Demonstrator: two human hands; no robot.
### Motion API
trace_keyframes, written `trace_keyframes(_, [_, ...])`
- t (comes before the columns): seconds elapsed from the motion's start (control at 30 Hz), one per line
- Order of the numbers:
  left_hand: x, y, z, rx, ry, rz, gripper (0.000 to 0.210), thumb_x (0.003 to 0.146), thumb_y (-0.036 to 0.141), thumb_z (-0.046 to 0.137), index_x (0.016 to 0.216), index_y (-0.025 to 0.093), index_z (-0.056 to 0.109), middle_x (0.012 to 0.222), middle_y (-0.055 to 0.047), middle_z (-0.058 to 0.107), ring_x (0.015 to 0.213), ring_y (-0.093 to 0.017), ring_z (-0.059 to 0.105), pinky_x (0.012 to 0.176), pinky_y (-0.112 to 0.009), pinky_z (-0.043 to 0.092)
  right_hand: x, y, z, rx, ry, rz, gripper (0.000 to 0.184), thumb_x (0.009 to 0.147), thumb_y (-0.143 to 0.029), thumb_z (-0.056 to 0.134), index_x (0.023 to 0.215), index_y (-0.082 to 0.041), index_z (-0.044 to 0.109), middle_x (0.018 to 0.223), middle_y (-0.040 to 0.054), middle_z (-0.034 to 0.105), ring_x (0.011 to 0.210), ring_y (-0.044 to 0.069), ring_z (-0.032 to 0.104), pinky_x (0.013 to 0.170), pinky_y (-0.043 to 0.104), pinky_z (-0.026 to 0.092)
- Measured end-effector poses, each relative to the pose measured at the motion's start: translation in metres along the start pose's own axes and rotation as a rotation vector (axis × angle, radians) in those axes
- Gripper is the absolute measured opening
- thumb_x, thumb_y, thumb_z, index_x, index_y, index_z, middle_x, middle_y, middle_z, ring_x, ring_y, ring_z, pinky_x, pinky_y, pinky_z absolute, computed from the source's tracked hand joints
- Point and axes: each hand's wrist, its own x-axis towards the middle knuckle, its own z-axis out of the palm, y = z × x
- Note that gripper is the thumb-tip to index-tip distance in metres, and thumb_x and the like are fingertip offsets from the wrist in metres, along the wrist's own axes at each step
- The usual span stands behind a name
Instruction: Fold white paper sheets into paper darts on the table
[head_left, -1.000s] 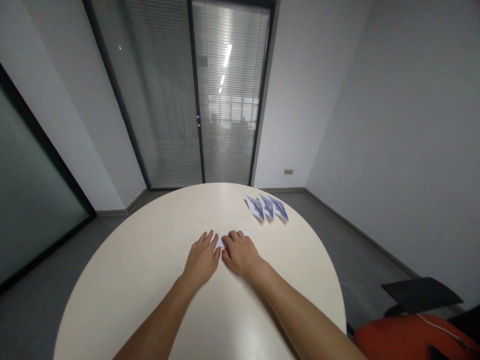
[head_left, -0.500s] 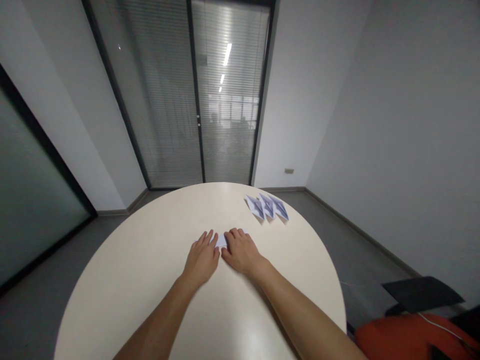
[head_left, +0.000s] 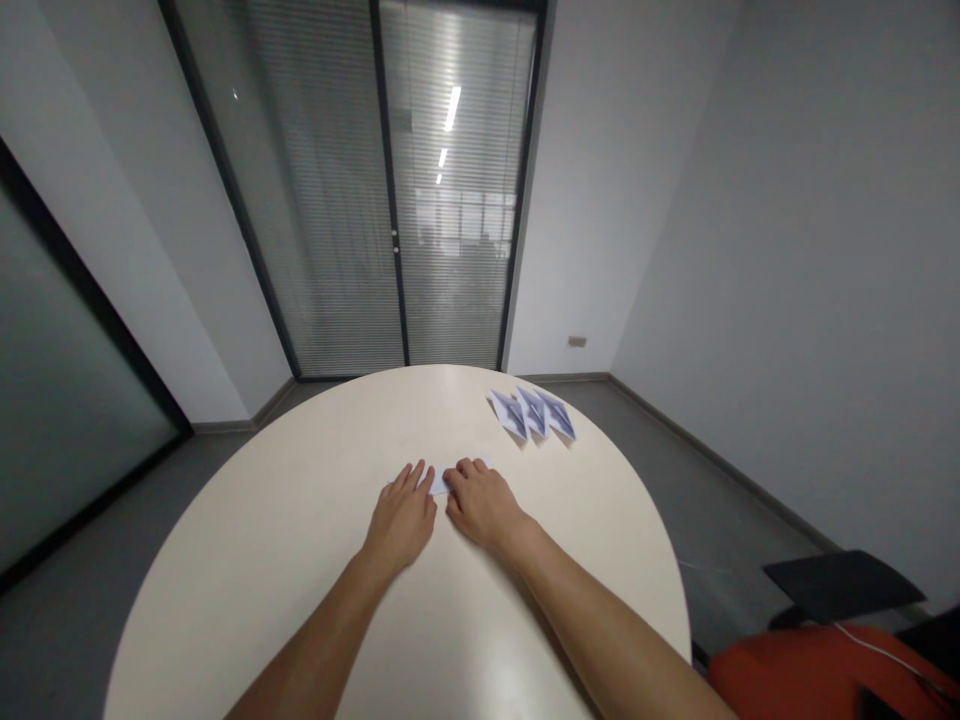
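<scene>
we should pin the paper (head_left: pixel 439 484) with left hand (head_left: pixel 403 516), spread on its left, and press evenly with right hand (head_left: pixel 484 502), curled on its right, pinch unclear.

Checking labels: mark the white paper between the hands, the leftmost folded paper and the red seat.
White paper (head_left: pixel 439 483): head view, its uncovered part.
Leftmost folded paper (head_left: pixel 510 414): head view, its middle.
Red seat (head_left: pixel 787 668): head view, its top.

Paper piece (head_left: pixel 439 484), one: white, thin, lying flat on the round table (head_left: pixel 255 530), well inside its rim; small patch exposed between covered ends, full outline hidden.
</scene>
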Motion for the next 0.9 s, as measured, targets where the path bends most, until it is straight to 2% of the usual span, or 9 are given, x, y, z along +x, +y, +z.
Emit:
trace_keyframes(0.27, [0.001,0.000,-0.002,-0.015,-0.002,0.004,0.053,0.099,0.020,0.037,0.150,0.013,0.050,0.161,-0.012,0.043,0.150,-0.030,0.037,0.119,-0.048,0.036,-0.003,-0.014,-0.012,-0.017,-0.099,0.062,0.027,0.099,-0.021,0.047,0.120,-0.016,0.063,0.122,0.0161,0.064,0.112,0.029,0.059,0.087,0.037,0.050])
trace_keyframes(0.43, [0.001,0.002,-0.004,-0.018,-0.015,-0.003,0.054,0.099,0.020,0.037,0.151,0.013,0.049,0.161,-0.011,0.042,0.150,-0.031,0.037,0.119,-0.049,0.036,0.000,-0.018,-0.015,-0.038,-0.115,0.094,0.028,0.100,-0.017,0.044,0.119,-0.015,0.064,0.120,0.0165,0.066,0.111,0.029,0.061,0.085,0.036,0.051])
trace_keyframes(0.7, [0.000,0.000,-0.005,-0.018,-0.011,-0.003,0.053,0.099,0.021,0.038,0.150,0.016,0.049,0.161,-0.011,0.043,0.150,-0.030,0.037,0.118,-0.048,0.037,0.012,-0.026,-0.007,-0.077,-0.081,0.128,0.029,0.098,-0.017,0.045,0.120,-0.015,0.064,0.119,0.0179,0.065,0.110,0.031,0.060,0.081,0.038,0.052])
trace_keyframes(0.8, [0.000,0.000,-0.004,-0.016,-0.009,-0.005,0.053,0.099,0.021,0.038,0.150,0.015,0.049,0.161,-0.011,0.043,0.150,-0.030,0.038,0.118,-0.048,0.037,0.013,-0.021,-0.003,-0.072,-0.062,0.117,0.029,0.098,-0.019,0.046,0.119,-0.015,0.064,0.120,0.0179,0.065,0.110,0.031,0.058,0.081,0.037,0.051])
trace_keyframes(0.9, [0.000,0.000,-0.002,-0.017,-0.002,-0.009,0.052,0.099,0.020,0.039,0.150,0.017,0.050,0.161,-0.011,0.044,0.150,-0.030,0.038,0.118,-0.047,0.037,0.011,-0.009,0.001,-0.038,-0.023,0.075,0.029,0.095,-0.023,0.052,0.120,-0.014,0.064,0.121,0.0177,0.063,0.111,0.032,0.056,0.087,0.040,0.049])
